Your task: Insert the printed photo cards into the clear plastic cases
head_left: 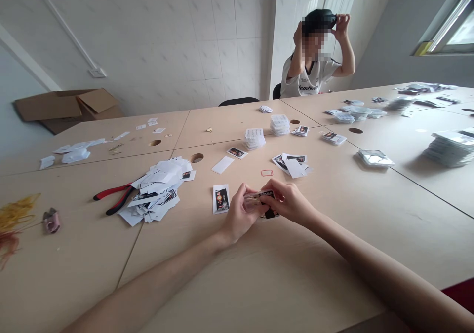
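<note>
Head view: the left hand [239,219] and right hand [287,203] are both curled nearly closed, gripping opposite ends of a clear plastic sleeve [255,200] between them. A dark printed card [268,195] shows at the sleeve. A white-bordered photo card [221,199] lies just beside the left hand; red-handled pliers [114,197] and a heap of paper offcuts [155,190] lie farther left.

One plastic sleeve [255,201] (left hand [237,218], right hand [287,202]), one pair of pliers [114,198]
</note>
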